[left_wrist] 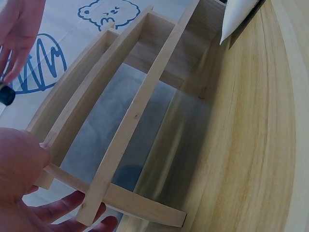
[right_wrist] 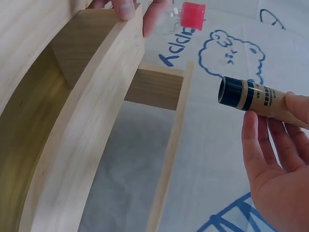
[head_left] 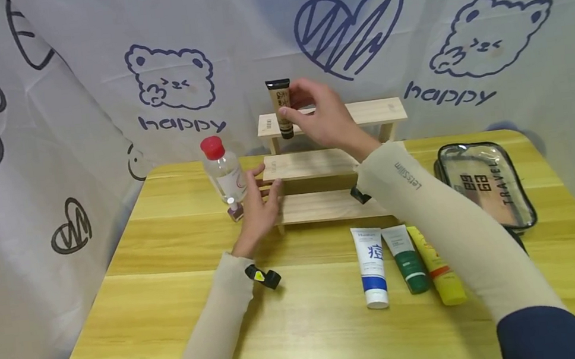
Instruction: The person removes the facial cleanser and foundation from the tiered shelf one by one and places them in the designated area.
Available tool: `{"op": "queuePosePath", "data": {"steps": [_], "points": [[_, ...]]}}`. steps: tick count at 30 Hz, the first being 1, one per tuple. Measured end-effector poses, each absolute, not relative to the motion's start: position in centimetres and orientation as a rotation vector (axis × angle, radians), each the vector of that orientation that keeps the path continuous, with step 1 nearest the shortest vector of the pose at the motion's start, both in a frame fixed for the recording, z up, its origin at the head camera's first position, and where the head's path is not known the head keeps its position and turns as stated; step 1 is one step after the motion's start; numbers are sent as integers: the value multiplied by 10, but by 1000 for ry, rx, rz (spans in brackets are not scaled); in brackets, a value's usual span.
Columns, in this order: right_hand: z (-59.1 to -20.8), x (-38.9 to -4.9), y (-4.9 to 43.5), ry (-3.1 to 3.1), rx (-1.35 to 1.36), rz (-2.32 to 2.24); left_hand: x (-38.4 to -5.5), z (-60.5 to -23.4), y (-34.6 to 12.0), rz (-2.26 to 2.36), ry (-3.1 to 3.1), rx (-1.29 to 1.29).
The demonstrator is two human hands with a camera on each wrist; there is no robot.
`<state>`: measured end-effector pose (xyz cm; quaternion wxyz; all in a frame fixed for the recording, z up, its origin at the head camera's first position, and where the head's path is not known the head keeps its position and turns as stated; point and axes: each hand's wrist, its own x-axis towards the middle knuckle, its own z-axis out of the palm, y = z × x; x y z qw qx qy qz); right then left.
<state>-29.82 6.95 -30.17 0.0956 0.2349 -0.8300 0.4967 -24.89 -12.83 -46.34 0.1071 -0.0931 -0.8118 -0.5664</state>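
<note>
My right hand [head_left: 323,112] pinches a small gold-brown tube [head_left: 283,108] between thumb and fingers. The tube is upright with its dark cap down, and it overlaps the left end of the top tier in the head view. The right wrist view shows its dark cap [right_wrist: 231,92] and printed side. A three-tier wooden shelf [head_left: 318,164] stands on the table. At its left end, my left hand [head_left: 261,205] grips the side, with the thumb by the middle tier and fingers around the lower board's end [left_wrist: 94,205].
Left of the shelf stand a clear bottle with a red cap [head_left: 213,148] and a small purple bottle [head_left: 235,211]. In front lie a white-blue tube [head_left: 371,268], a green-white tube [head_left: 408,263] and a yellow tube [head_left: 446,280]. A transparent travel pouch [head_left: 484,185] sits right.
</note>
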Motion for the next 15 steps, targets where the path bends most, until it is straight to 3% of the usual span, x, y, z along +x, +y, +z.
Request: {"op": "queuePosePath", "data": {"steps": [15], "points": [[-307, -257, 107, -2381, 744, 1600, -249, -466, -127, -1681, -2393, -273]]}}
